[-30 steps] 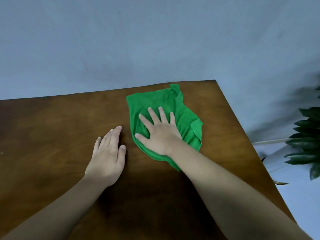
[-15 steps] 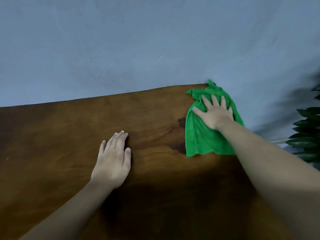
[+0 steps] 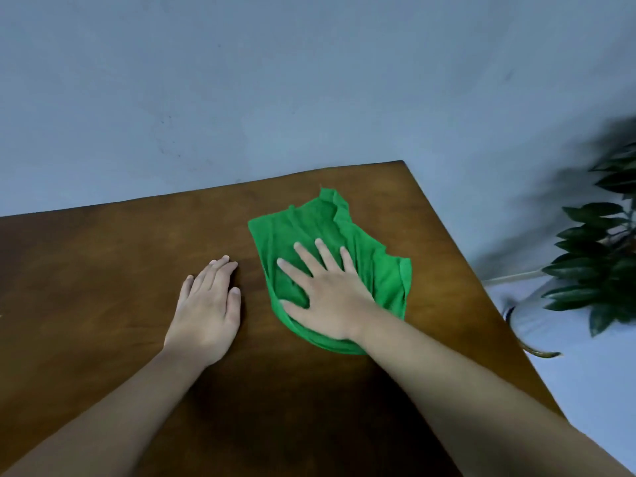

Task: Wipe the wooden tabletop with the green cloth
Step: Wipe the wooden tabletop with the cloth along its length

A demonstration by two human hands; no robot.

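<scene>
The green cloth (image 3: 311,227) lies crumpled on the brown wooden tabletop (image 3: 103,266), towards its far right corner. My right hand (image 3: 328,292) lies flat on the near half of the cloth with the fingers spread, pressing it to the wood. My left hand (image 3: 206,304) rests palm down on the bare wood just left of the cloth, fingers straight, holding nothing. Both forearms reach in from the bottom of the view.
A plain blue-grey wall (image 3: 275,80) stands behind the table's far edge. The table's right edge runs diagonally down to the right. Beyond it, a dark-leaved plant (image 3: 605,256) stands over a pale floor.
My right hand has slid the cloth back from the far right corner towards the left and nearer to me. My left hand has stayed planted on the wood.
</scene>
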